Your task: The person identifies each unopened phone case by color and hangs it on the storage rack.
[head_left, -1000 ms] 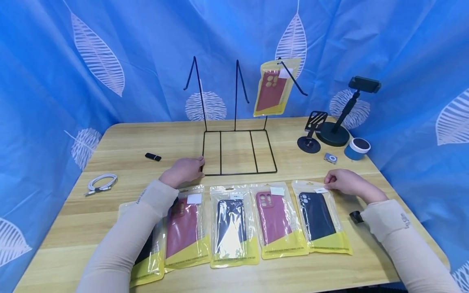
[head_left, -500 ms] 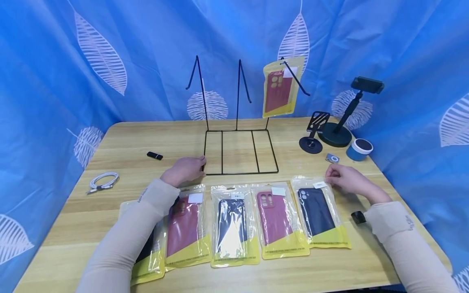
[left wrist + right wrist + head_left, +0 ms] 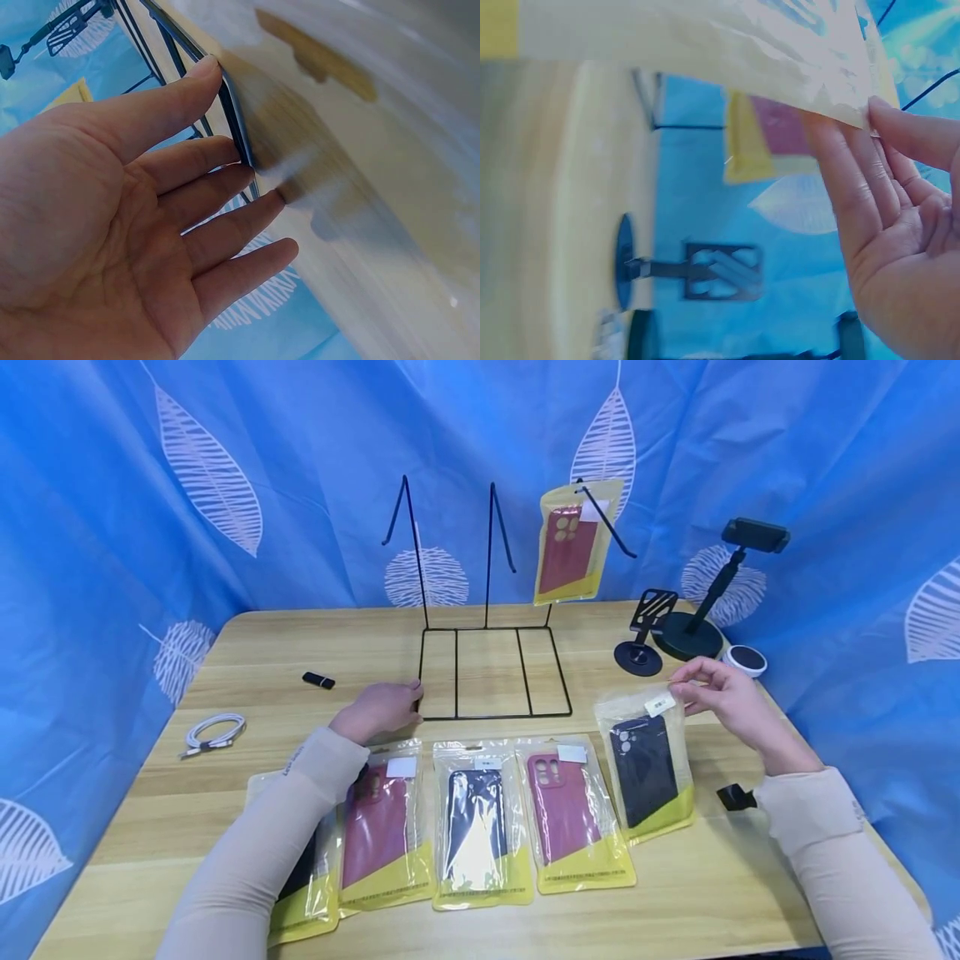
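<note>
My right hand [image 3: 723, 697] pinches the top corner of a clear and yellow bag holding a dark phone case [image 3: 645, 768]; the bag tilts up off the table. In the right wrist view, thumb and fingers of the right hand [image 3: 900, 202] hold the bag's edge [image 3: 705, 52]. My left hand [image 3: 378, 710] grips the front left corner of a black wire display rack [image 3: 495, 717]. Up close, the left hand [image 3: 150, 202] has its thumb and fingertips on the rack's bar [image 3: 234, 120]. A bagged red phone case [image 3: 567, 547] hangs on the rack's right hook.
Bagged phone cases lie in a row: red [image 3: 566, 810], dark [image 3: 477, 818], red [image 3: 375, 827], and a dark one [image 3: 303, 868] partly under the left sleeve. Phone stands [image 3: 637, 656] [image 3: 686, 635], a round jar [image 3: 746, 660], a cable [image 3: 213, 732] and a black stick [image 3: 318, 680] surround them.
My right hand has risen and moved toward the rack, lifting the rightmost bagged dark phone case off the table. The left hand stays at the rack's corner.
</note>
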### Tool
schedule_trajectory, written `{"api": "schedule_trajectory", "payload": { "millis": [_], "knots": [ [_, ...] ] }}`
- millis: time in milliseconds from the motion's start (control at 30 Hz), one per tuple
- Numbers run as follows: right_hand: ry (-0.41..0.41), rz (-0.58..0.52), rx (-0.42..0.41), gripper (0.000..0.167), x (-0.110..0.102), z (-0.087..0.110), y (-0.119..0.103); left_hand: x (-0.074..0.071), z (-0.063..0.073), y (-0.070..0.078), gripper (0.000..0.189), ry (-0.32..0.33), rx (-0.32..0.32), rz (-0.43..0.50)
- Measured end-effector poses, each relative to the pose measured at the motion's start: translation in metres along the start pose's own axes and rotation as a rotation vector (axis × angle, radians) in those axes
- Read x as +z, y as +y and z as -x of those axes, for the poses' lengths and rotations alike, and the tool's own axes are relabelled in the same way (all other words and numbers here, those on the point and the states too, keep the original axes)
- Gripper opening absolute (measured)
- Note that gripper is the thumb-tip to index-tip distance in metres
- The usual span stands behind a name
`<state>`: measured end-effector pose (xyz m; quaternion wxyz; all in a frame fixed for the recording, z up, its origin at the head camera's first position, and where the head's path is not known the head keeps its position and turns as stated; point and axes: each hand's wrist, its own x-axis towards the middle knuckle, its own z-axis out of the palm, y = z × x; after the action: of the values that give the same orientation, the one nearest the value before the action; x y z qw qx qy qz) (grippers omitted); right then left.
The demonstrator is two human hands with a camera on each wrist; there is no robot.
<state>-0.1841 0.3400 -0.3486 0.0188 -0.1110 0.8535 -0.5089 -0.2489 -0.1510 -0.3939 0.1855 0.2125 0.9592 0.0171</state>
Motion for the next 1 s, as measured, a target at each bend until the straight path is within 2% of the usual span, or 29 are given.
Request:
{"api": "schedule_trajectory", "payload": {
  "millis": [133,367,533,667,767,867,1000],
  "knots": [
    [0.071,0.027,-0.115,0.007,0.0,0.0,-0.032,-0.003,0.001,0.0,0.065,0.008,0.002,-0.009],
    [0.298,0.079,-0.26,0.01,0.004,-0.012,-0.077,-0.009,0.003,0.0,0.066,-0.001,-0.014,-0.004],
    [0.441,0.004,-0.385,0.011,0.011,-0.029,-0.096,-0.009,0.004,0.0,0.066,-0.002,-0.012,0.013],
    [0.531,-0.11,-0.472,0.013,0.017,-0.042,-0.106,-0.006,0.006,-0.001,0.064,0.003,-0.002,0.023],
    [0.563,-0.194,-0.512,0.013,0.02,-0.05,-0.111,-0.004,0.006,0.0,0.064,-0.003,-0.001,0.023],
    [0.579,-0.232,-0.519,0.01,0.022,-0.057,-0.114,-0.002,0.007,0.002,0.064,-0.01,-0.003,0.031],
    [0.621,-0.196,-0.49,0.009,0.023,-0.063,-0.115,-0.002,0.009,0.004,0.064,-0.008,-0.001,0.042]
  ]
}}
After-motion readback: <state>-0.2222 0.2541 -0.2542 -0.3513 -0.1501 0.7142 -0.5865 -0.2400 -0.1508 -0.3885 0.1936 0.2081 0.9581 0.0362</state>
